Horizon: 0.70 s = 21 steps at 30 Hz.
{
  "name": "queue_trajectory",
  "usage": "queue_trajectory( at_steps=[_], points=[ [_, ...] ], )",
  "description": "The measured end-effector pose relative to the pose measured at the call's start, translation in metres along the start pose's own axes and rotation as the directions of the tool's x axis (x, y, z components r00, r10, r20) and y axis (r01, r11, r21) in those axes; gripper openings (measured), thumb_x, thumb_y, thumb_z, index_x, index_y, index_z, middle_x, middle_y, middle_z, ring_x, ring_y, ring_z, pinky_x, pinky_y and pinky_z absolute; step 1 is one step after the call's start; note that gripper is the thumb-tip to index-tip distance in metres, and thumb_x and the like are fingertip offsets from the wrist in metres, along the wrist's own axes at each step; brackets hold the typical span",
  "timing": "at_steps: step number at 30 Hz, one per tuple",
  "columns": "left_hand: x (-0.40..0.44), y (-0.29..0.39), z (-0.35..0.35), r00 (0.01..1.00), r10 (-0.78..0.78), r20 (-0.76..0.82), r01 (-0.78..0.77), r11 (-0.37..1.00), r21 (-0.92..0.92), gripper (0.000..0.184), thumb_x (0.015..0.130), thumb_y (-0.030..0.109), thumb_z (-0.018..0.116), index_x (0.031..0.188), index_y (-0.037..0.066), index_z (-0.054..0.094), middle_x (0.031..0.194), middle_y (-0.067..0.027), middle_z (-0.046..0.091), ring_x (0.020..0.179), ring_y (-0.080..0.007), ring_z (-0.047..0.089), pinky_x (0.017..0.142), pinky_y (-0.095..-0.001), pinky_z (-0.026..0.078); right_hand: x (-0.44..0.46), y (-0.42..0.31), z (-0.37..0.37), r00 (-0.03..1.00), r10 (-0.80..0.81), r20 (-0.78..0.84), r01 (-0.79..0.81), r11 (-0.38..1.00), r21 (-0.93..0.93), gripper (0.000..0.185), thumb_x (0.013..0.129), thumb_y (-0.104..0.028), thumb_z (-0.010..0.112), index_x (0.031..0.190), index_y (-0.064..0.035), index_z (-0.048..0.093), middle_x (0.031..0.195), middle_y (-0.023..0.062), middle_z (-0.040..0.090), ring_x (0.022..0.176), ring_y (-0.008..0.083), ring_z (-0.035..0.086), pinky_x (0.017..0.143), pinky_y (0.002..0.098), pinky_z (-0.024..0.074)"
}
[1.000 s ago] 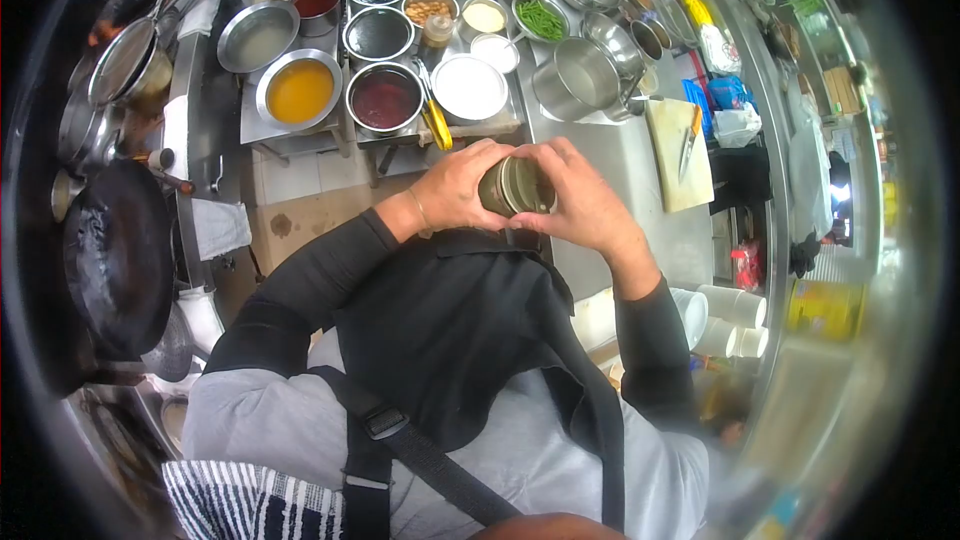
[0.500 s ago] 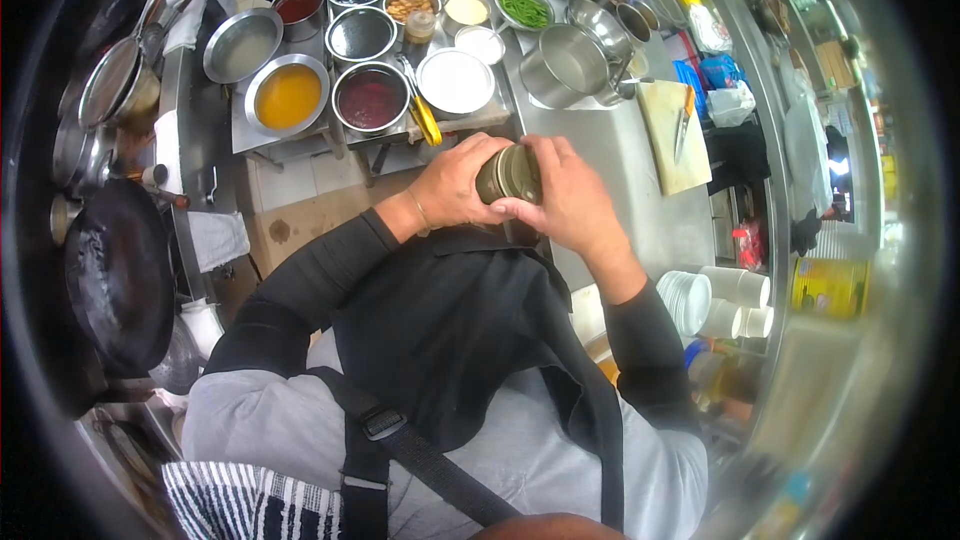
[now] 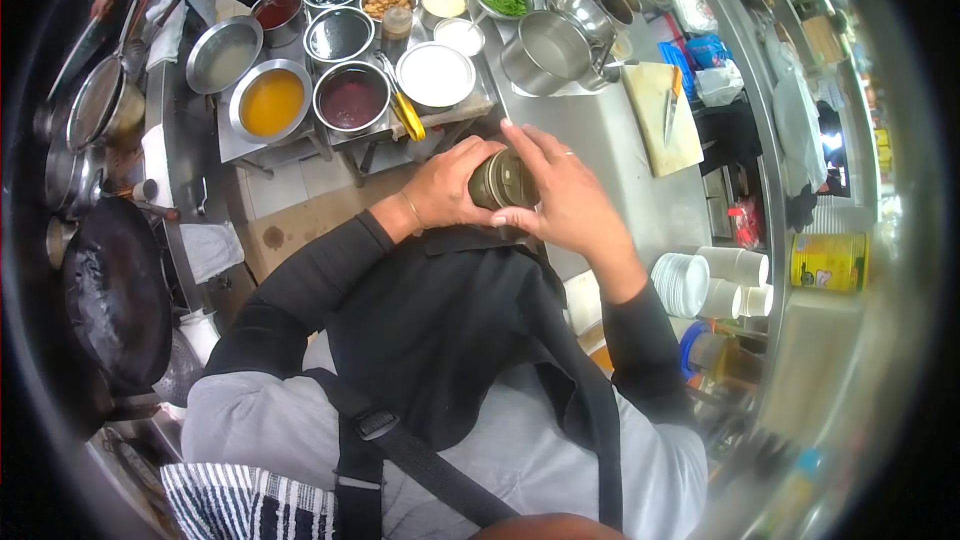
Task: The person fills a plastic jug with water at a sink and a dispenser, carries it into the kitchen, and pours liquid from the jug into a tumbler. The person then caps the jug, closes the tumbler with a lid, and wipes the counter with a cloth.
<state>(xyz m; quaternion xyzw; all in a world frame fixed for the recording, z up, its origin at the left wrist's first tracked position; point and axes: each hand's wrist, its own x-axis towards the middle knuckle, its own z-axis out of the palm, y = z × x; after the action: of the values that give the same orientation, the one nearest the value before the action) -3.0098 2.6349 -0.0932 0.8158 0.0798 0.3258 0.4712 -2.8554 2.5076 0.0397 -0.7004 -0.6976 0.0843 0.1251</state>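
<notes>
A dark olive-green round jar (image 3: 488, 182) with a ridged, lid-like end is held in front of my apron, tilted. My left hand (image 3: 447, 180) wraps round its left side, thumb along the lower edge. Against its right side lies my right hand (image 3: 570, 195), with the thumb at the front and the fingers extended past the far rim, loosely round it. What is inside the jar cannot be seen. Beyond the hands, yellow-handled tongs (image 3: 408, 115) lean beside a bowl of dark red liquid (image 3: 352, 98) and a white round container (image 3: 436, 74).
Metal bowls of sauces and chopped food stand ahead, with an orange liquid bowl (image 3: 272, 102) at left. A steel pot (image 3: 545, 52) and a cutting board (image 3: 660, 130) with a knife sit right. A wok (image 3: 118, 290) is left; stacked white bowls (image 3: 682, 285) are right.
My right fingers have straightened and shifted up off the jar's top toward its far right side. My left hand keeps its hold. The view has shifted slightly.
</notes>
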Motion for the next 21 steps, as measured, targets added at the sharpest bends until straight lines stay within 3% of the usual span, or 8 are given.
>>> queue_trajectory(
  at_steps=[4,6,7,9,10,13,16,21],
  points=[
    [-0.001,0.000,0.002,0.999,-0.002,0.045,0.002,1.000,0.006,0.084,0.063,0.024,0.095,0.134,-0.001,0.058,0.117,-0.0180,0.065,0.110,-0.0387,0.066,0.095,-0.0446,0.055,-0.006,0.018,0.014,0.992,-0.107,0.066,0.104,0.993,0.049,0.100,0.078,-0.072,0.075,0.158,-0.0191,0.045,0.137,0.0235,0.061,0.116,0.0456,0.066,0.097,0.0529,0.0557],
    [-0.001,-0.003,0.007,0.997,-0.007,0.080,0.007,1.000,-0.001,0.084,0.063,0.024,0.095,0.134,-0.001,0.058,0.118,-0.0182,0.064,0.111,-0.0389,0.065,0.096,-0.0447,0.055,0.001,0.001,0.016,0.867,0.411,0.282,-0.361,0.908,-0.214,0.102,0.079,-0.072,0.073,0.160,-0.0180,0.041,0.133,0.0247,0.062,0.108,0.0459,0.070,0.091,0.0530,0.0579],
    [-0.002,-0.008,0.011,0.996,-0.020,0.089,0.020,1.000,0.000,0.084,0.063,0.023,0.094,0.135,-0.001,0.058,0.118,-0.0184,0.065,0.110,-0.0392,0.065,0.096,-0.0447,0.055,-0.003,0.006,0.018,0.864,0.415,0.285,-0.365,0.906,-0.212,0.102,0.079,-0.072,0.073,0.160,-0.0180,0.041,0.133,0.0247,0.062,0.108,0.0459,0.070,0.091,0.0530,0.0579],
    [-0.004,-0.018,0.014,0.994,-0.039,0.105,0.039,0.999,0.005,0.084,0.062,0.022,0.094,0.135,-0.001,0.058,0.119,-0.0185,0.065,0.110,-0.0395,0.065,0.096,-0.0447,0.055,-0.012,0.020,0.029,0.998,0.060,-0.015,-0.061,0.995,-0.077,0.104,0.081,-0.071,0.074,0.162,-0.0153,0.039,0.119,0.0257,0.069,0.100,0.0447,0.072,0.086,0.0519,0.0588],
    [-0.005,-0.021,0.016,0.996,-0.019,0.091,0.019,1.000,0.005,0.083,0.062,0.020,0.094,0.135,0.000,0.058,0.119,-0.0183,0.065,0.110,-0.0395,0.065,0.096,-0.0447,0.055,-0.013,0.021,0.035,0.998,0.066,-0.012,-0.066,0.995,-0.068,0.104,0.081,-0.071,0.074,0.162,-0.0153,0.039,0.119,0.0257,0.069,0.100,0.0447,0.072,0.086,0.0519,0.0588],
    [-0.012,-0.030,0.024,0.990,-0.017,0.141,0.020,1.000,-0.017,0.083,0.062,0.017,0.092,0.136,0.001,0.057,0.121,-0.0182,0.065,0.111,-0.0396,0.065,0.096,-0.0453,0.055,-0.015,0.020,0.053,0.966,0.239,0.102,-0.234,0.971,-0.052,0.106,0.085,-0.070,0.072,0.165,-0.0136,0.033,0.112,0.0266,0.072,0.095,0.0446,0.073,0.083,0.0512,0.0586],
    [-0.029,-0.053,0.037,0.984,-0.044,0.171,0.056,0.996,-0.071,0.085,0.063,0.014,0.091,0.139,0.003,0.054,0.123,-0.0175,0.062,0.114,-0.0394,0.063,0.097,-0.0448,0.054,-0.016,0.031,0.060,0.796,0.502,0.338,-0.501,0.860,-0.096,0.102,0.090,-0.064,0.072,0.167,-0.0145,0.028,0.115,0.0270,0.071,0.096,0.0456,0.072,0.084,0.0511,0.0578],
    [-0.065,-0.121,0.063,0.956,-0.208,0.208,0.229,0.970,-0.082,0.080,0.065,0.013,0.089,0.137,0.006,0.054,0.122,-0.0158,0.059,0.117,-0.0401,0.060,0.100,-0.0447,0.052,-0.129,0.106,0.105,0.539,0.832,-0.130,-0.770,0.550,0.324,0.080,0.100,-0.044,0.067,0.161,-0.0017,0.037,0.136,0.0271,0.064,0.122,0.0404,0.064,0.102,0.0496,0.0507]
  ],
)
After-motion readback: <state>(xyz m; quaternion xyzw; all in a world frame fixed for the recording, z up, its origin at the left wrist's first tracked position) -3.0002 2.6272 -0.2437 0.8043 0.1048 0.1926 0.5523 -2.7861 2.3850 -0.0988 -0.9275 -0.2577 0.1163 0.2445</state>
